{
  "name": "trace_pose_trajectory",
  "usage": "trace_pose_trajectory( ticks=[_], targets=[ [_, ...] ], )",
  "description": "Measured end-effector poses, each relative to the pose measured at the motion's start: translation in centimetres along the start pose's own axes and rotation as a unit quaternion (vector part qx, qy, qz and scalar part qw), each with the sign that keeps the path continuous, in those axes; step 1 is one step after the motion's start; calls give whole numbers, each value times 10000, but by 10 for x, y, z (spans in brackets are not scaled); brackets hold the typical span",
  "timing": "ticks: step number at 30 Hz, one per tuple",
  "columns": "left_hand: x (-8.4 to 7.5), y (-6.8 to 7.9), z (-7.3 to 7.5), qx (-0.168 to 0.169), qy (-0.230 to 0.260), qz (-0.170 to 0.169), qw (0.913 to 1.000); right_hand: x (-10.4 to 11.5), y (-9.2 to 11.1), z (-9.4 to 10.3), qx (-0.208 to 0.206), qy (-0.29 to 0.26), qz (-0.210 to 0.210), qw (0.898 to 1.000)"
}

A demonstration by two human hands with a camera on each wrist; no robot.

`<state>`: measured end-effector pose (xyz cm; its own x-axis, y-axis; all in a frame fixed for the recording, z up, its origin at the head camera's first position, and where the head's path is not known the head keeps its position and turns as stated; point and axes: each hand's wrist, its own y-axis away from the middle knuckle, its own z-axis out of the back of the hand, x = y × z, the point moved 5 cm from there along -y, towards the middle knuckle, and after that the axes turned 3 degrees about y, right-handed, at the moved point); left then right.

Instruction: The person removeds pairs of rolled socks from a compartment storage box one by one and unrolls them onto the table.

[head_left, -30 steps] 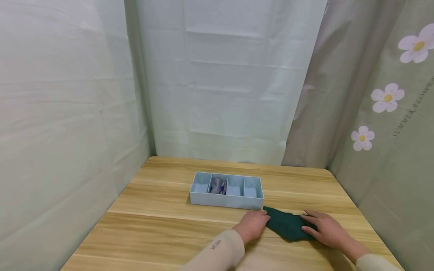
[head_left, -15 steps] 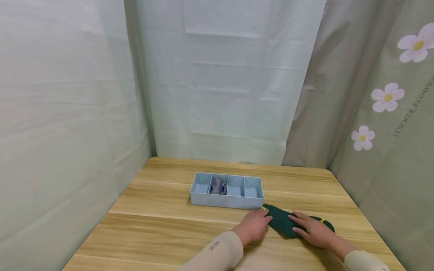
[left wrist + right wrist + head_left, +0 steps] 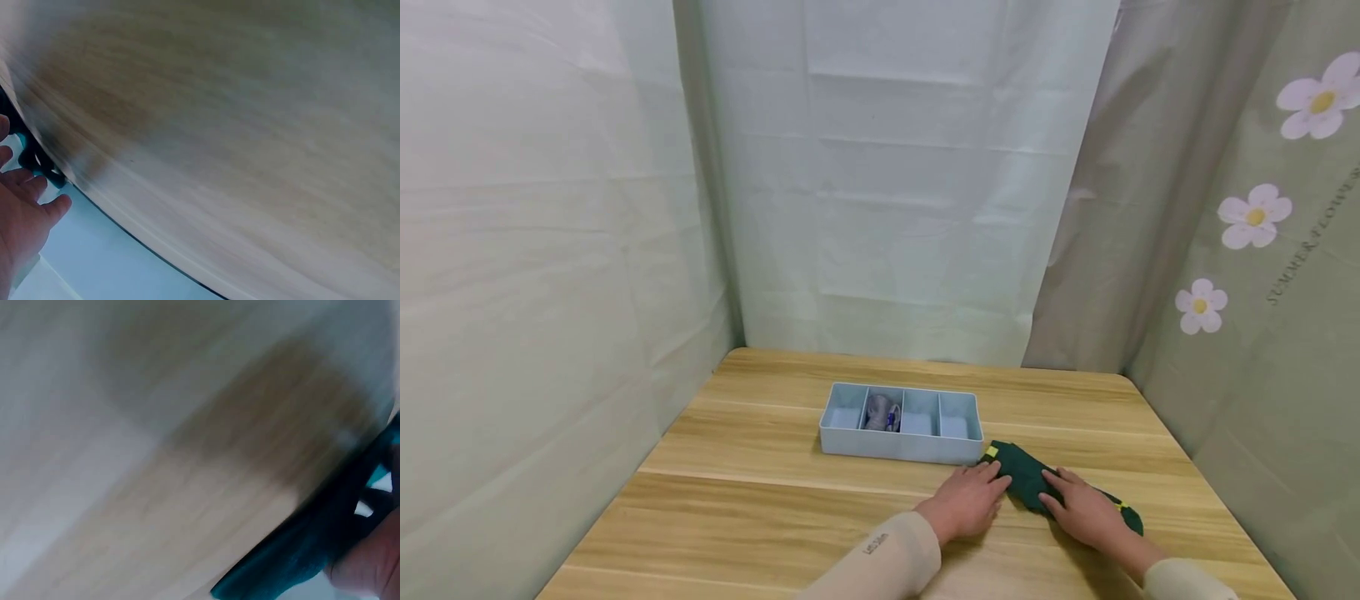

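Note:
A dark green sock (image 3: 1027,479) with yellow patches at both ends lies slantwise on the table in the head view, close to the right front corner of the box. My left hand (image 3: 967,502) rests with extended fingers on its left end, next to a yellow patch. Across its middle lies my right hand (image 3: 1084,508), fingers laid on the cloth and covering part of it. In the left wrist view, the left hand (image 3: 25,209) has its fingers spread beside the dark cloth. Folds of the sock (image 3: 306,544) run past part of the right hand (image 3: 369,562) in the right wrist view.
A light blue box (image 3: 898,446) with several compartments stands behind the left hand. One compartment holds a rolled grey bundle (image 3: 880,412) with a blue mark. Pale curtains (image 3: 895,183) hang around the wooden table (image 3: 737,500).
My right hand has slid left along the sock, baring its right end with yellow. The sock's left end has shifted up and shows a yellow patch. My left hand has barely moved.

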<state>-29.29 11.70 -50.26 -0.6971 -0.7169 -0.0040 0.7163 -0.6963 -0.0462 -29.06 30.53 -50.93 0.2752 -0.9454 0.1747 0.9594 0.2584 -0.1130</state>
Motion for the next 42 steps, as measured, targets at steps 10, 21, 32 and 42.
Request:
trace_pose_trajectory(
  ticks=[10, 21, 32, 42],
  targets=[
    [-8, 1, -1, 270, -258, -204, 9991, 12, 0, 2, -237, 711, -439, 9962],
    [-5, -4, -5, 475, -176, -35, 9987, -17, 2, 8, 556, -445, 1257, 9895],
    [-19, -3, -4, 608, -16, -318, 9976, 9, 4, -15, -14, -969, 722, 9927],
    [1, 2, -2, 546, 169, 243, 9981, 28, -4, -7, -48, -1448, -63, 9894]
  ],
)
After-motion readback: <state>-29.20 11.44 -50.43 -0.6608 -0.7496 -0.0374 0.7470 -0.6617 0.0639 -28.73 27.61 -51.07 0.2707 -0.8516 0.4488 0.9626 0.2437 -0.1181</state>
